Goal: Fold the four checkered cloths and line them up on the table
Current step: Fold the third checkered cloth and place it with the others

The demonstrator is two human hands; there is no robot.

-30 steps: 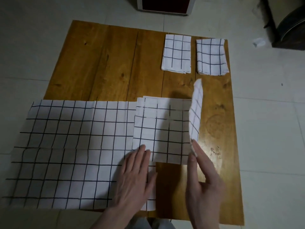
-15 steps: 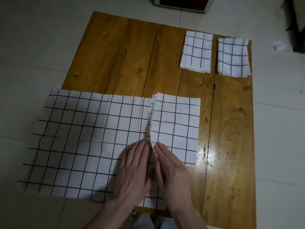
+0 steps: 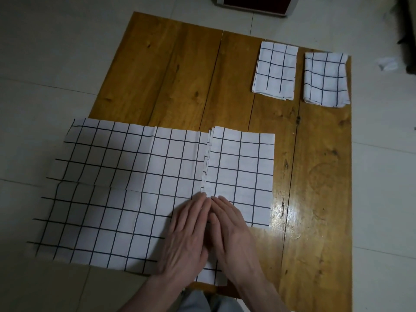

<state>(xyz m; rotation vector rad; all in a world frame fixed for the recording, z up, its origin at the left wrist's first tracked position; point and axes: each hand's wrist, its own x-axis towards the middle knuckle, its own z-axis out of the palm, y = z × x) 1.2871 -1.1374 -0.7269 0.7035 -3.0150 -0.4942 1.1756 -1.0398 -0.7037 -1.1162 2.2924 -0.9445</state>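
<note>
Fingers (image 3: 198, 206) of the left hand (image 3: 186, 239) lay straight and close together, pressing flat on the white cloth with thin black checks (image 3: 112, 199) that was spread wide over the near left part of the brown wooden desk (image 3: 171, 82). The right hand (image 3: 234, 237) lay just beside it, touching it, and its own fingers were also straight and flat. They pressed on the near left corner of a half-folded white checkered cloth (image 3: 240, 174), which sat on the right end of the spread cloth. Neither hand pinched or gripped anything; both only pressed down.

From the one head view, the task seemed to me about half done. Two small folded checkered cloths, one on the left (image 3: 274, 70) and one on the right (image 3: 325, 79), lay side by side at the far right of the desk, near each other but apart, already in a line. The half-folded cloth probably needed more folds to reach that small size, and the wide cloth was not yet folded at all. Its left edge hung past the desk edge over the pale tiled floor (image 3: 45, 64).

No container was visible on the desk. Only a dark box with a light frame (image 3: 252, 5) stood on the floor behind it, and I could not tell what it held.
</note>
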